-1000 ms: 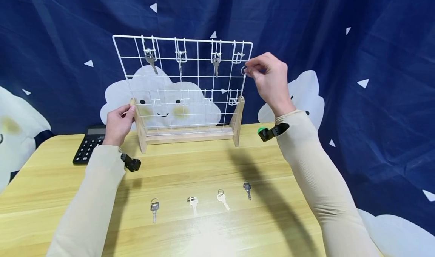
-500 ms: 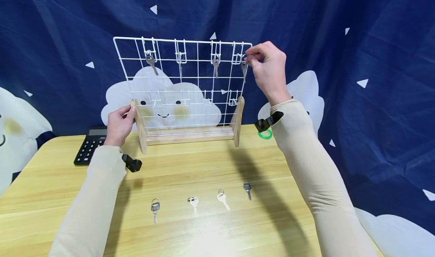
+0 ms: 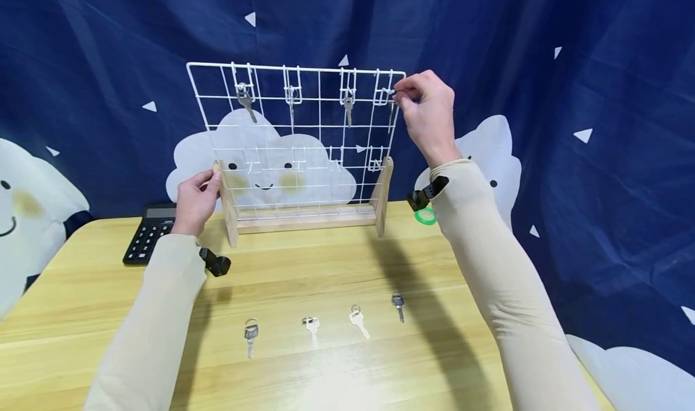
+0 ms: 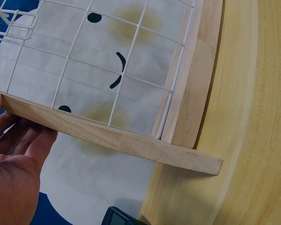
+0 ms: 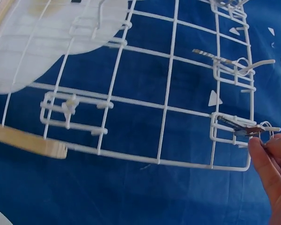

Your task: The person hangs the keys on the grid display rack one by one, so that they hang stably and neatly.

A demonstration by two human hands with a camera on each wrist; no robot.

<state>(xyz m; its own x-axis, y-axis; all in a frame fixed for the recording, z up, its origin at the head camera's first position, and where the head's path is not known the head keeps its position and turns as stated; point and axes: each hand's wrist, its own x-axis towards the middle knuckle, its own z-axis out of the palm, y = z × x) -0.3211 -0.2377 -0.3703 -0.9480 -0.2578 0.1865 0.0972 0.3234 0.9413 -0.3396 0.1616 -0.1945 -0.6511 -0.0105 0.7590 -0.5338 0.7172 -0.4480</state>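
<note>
My right hand (image 3: 431, 112) pinches a key (image 5: 241, 127) by its ring at the rack's upper right corner. In the right wrist view the ring overlaps the tip of a white hook (image 5: 274, 129), with the fingertips right below. My left hand (image 3: 198, 203) holds the left wooden upright (image 4: 107, 136) of the rack, thumb on one side and fingers on the other. The white wire grid (image 3: 319, 112) stands tilted in its wooden base (image 3: 309, 223). Keys hang from the other three upper hooks: a left key (image 3: 247, 104), a middle key (image 3: 292, 106) and another key (image 3: 349, 109).
Several ringed keys lie in a row on the wooden table (image 3: 304, 266), among them a dark key (image 3: 250, 335) and a bright key (image 3: 359, 324). A black calculator (image 3: 149, 236) lies left of the rack, a green ring (image 3: 425, 216) to its right. A blue curtain (image 3: 461, 31) hangs behind.
My right hand has risen and shifted slightly left, bringing the key's ring from beside the grid's edge up to the top right hook. The left hand keeps its hold on the upright.
</note>
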